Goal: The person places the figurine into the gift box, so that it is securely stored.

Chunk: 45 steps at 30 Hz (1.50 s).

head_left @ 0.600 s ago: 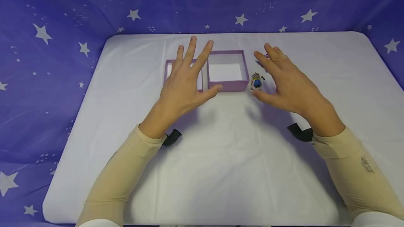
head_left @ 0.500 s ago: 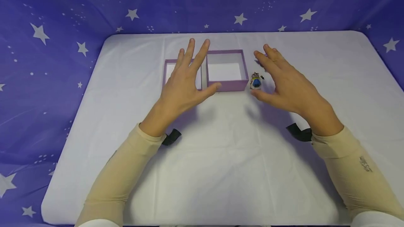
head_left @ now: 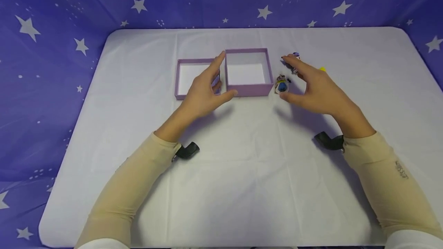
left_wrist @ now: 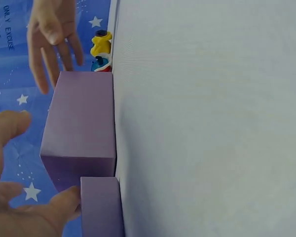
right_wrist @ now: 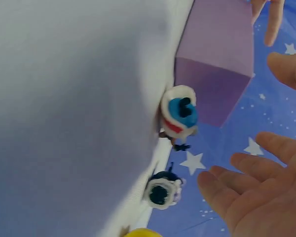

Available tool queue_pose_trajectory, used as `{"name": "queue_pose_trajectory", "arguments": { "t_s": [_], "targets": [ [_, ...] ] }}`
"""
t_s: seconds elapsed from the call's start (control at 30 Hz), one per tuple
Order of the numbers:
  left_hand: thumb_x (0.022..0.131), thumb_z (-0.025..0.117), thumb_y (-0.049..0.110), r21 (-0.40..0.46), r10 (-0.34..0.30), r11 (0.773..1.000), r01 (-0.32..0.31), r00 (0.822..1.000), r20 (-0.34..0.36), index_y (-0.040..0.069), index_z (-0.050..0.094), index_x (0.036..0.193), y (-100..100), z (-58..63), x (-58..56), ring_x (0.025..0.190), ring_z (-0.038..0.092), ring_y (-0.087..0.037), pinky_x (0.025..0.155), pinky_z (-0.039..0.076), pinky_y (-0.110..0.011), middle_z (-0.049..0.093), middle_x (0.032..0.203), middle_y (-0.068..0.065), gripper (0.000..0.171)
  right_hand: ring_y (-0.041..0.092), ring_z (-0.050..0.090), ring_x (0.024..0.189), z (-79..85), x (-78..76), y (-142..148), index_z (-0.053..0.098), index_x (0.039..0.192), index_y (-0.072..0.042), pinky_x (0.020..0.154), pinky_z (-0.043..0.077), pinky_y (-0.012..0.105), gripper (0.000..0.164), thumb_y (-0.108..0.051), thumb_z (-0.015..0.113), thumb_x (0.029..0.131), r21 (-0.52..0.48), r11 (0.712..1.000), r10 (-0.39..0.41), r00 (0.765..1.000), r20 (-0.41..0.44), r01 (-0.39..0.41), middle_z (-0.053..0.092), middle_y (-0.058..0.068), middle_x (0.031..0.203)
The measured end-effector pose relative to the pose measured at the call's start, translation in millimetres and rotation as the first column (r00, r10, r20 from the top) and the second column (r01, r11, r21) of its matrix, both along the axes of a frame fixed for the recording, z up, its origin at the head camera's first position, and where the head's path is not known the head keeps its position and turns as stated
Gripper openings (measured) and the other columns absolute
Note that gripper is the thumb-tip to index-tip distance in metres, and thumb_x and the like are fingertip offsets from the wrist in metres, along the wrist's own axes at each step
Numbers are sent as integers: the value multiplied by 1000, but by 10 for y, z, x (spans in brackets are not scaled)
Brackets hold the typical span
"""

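Observation:
My left hand [head_left: 204, 95] hovers over the shallow purple tray [head_left: 177, 80], its fingers bent a little and its thumb reaching towards the deeper purple box [head_left: 250, 90]. In the left wrist view one fingertip is right at the edge of the tray [left_wrist: 101, 207]. Nothing is in its grasp. My right hand [head_left: 318, 89] is spread with nothing held, its thumb tip beside a small figurine [head_left: 282, 86] with a blue and white underside [right_wrist: 181, 111]. A second figurine [head_left: 295, 56], dark and white below [right_wrist: 160, 191], lies partly hidden behind its fingers.
Box and tray stand side by side, white inside. Something yellow [head_left: 322, 69] shows behind my right hand; the left wrist view shows a yellow figurine [left_wrist: 101, 43]. White cloth [head_left: 228, 187] covers the table, with a starry blue backdrop [head_left: 197, 1] around it.
The left hand's fingers have drawn down and bent, uncovering more of the tray. The right hand's fingers have lowered, bringing the rear figurine and the yellow thing into sight. The head view has shifted slightly.

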<state>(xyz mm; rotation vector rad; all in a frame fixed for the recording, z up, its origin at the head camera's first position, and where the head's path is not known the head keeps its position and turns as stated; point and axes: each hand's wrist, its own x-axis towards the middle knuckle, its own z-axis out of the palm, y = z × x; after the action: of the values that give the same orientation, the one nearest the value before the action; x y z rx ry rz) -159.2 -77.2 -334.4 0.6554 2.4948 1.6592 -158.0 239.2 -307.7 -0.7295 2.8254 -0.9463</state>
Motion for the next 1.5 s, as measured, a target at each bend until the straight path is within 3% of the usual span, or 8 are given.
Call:
{"name": "queue_pose_trajectory", "arguments": {
  "t_s": [0.1,0.2,0.3,0.5,0.7,1.0,1.2,1.5],
  "targets": [
    [83,79,13,6,0,1000,0,998,62,14,27,154,5,94,40,139,34,-31,106,45,-29,17,161,-7,88,31,39,136,-51,-57,19,29,154,-29,112,36,48,84,-28,76,85,-16,1000,7,1000,29,-6,32,-3,155],
    [84,77,11,-30,2,1000,-1,999,47,8,35,151,0,91,25,138,37,-26,103,46,-24,19,159,-13,79,34,41,134,-76,-98,30,30,154,-26,111,38,48,82,-26,75,86,-28,1000,2,997,71,0,33,-3,154],
    [85,77,13,-61,-17,998,17,1000,7,6,40,148,-15,-32,-54,136,40,-22,98,47,-16,25,158,-12,75,35,43,133,-87,-118,36,32,154,-23,111,38,48,79,-26,74,87,-26,999,-22,991,130,25,34,-2,154],
    [86,75,9,-87,-34,996,35,999,18,-2,43,144,0,-44,-80,128,50,-22,93,50,-16,34,153,-15,66,31,44,133,-140,-180,47,39,149,-9,110,39,46,73,-23,74,88,-39,998,-43,979,197,52,41,6,150],
    [87,73,6,-58,17,998,-16,1000,9,-2,50,139,13,-56,-100,122,55,-21,89,52,-15,42,149,-14,58,31,49,129,-167,-251,35,49,138,3,107,43,44,60,-12,75,87,-52,995,-71,967,244,86,51,17,140],
    [88,71,2,-14,36,999,-36,999,13,-4,52,137,27,-93,-112,122,55,-20,89,52,-15,44,147,-15,52,29,59,117,-218,-312,16,65,120,1,98,52,34,38,-4,75,83,-22,995,-94,976,195,100,63,14,124],
    [88,70,2,-18,37,999,-37,999,9,-3,52,137,31,-102,-112,123,54,-19,89,52,-14,44,147,-15,53,27,63,111,-204,-294,7,70,115,-3,87,53,15,35,-8,78,81,-6,994,-111,985,132,113,67,11,118],
    [89,70,2,-11,30,999,-30,1000,6,-3,51,137,25,-100,-101,124,53,-20,90,51,-14,43,148,-16,52,25,65,108,-137,-238,45,70,116,-8,83,51,10,37,-18,80,82,23,992,-125,988,94,124,68,9,117]
  ]
}}
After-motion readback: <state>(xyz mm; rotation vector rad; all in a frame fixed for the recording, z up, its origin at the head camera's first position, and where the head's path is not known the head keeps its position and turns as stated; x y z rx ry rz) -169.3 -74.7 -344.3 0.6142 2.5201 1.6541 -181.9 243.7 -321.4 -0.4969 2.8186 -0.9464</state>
